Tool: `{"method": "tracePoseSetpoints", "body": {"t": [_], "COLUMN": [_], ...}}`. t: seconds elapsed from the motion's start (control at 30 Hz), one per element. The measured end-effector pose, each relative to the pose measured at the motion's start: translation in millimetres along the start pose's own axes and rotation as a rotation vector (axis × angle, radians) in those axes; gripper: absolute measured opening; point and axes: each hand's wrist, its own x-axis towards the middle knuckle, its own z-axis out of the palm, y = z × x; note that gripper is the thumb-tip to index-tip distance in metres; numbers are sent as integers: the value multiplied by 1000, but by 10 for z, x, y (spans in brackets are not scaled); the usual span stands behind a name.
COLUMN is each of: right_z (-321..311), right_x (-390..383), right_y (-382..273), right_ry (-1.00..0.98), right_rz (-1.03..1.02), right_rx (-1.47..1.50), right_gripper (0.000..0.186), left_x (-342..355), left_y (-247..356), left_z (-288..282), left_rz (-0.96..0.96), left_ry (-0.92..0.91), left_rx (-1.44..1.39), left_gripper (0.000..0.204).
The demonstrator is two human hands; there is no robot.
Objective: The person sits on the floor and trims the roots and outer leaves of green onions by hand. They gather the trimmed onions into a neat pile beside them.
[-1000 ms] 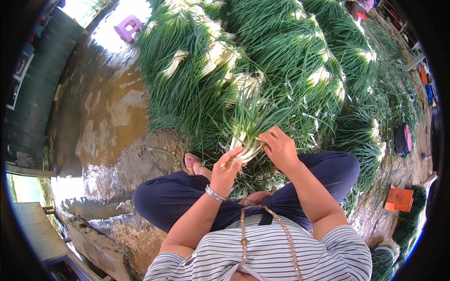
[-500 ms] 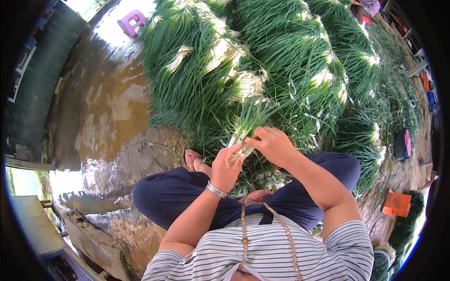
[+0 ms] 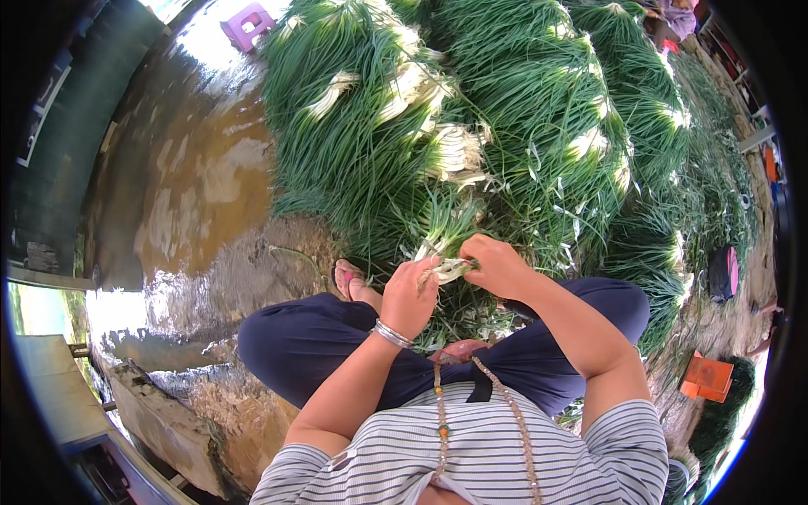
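Between my knees I hold a small bunch of green onions (image 3: 425,246), white stems toward me and green leaves pointing away. My left hand (image 3: 412,296) is closed round the stem ends, with pale roots by its thumb. My right hand (image 3: 495,271) pinches the end of a white stalk (image 3: 448,269) pulled sideways from the bunch. Just past my hands lie large piles of green onions (image 3: 337,143), with bundles of white stems (image 3: 454,151) showing among the long leaves.
A pink plastic stool (image 3: 248,27) sits far left on the wet, muddy floor (image 3: 181,194). At right are an orange container (image 3: 705,379), a black and pink bag (image 3: 722,273) and another person (image 3: 677,15) beyond the piles. A low slab (image 3: 168,421) lies at lower left.
My right hand has moved slightly right, drawing a stalk sideways out of the bunch. My left hand stays round the stems. The piles sit a little further right in the picture.
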Motion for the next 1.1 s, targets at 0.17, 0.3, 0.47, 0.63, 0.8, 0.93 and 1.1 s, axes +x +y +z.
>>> {"method": "tracePoseSetpoints", "body": {"t": [0.17, 0.3, 0.47, 0.63, 0.8, 0.93, 1.1], "right_z": [25, 156, 115, 51, 62, 71, 90], "right_x": [-78, -73, 79, 28, -74, -41, -25], "right_y": [11, 126, 126, -26, -81, 19, 71], "right_ry": [-57, 81, 24, 136, 80, 173, 254], "right_rz": [172, -71, -109, -190, -136, -125, -221], "right_rx": [226, -57, -312, -138, -121, -228, -239], "right_gripper": [30, 39, 38, 32, 36, 36, 36], "left_x": [-22, -18, -9, 8, 20, -3, -11], "left_y": [28, 52, 111, 77, 16, 58, 98], "left_z": [30, 21, -28, -69, 0, -16, -46], "left_rz": [-6, 27, 121, 40, 68, 81, 75], "left_ry": [-40, -56, -129, -109, -55, -102, -129], "left_rx": [-4, 22, 18, 47, 53, 36, 7], "left_gripper": [26, 25, 24, 20, 17, 18, 18]}}
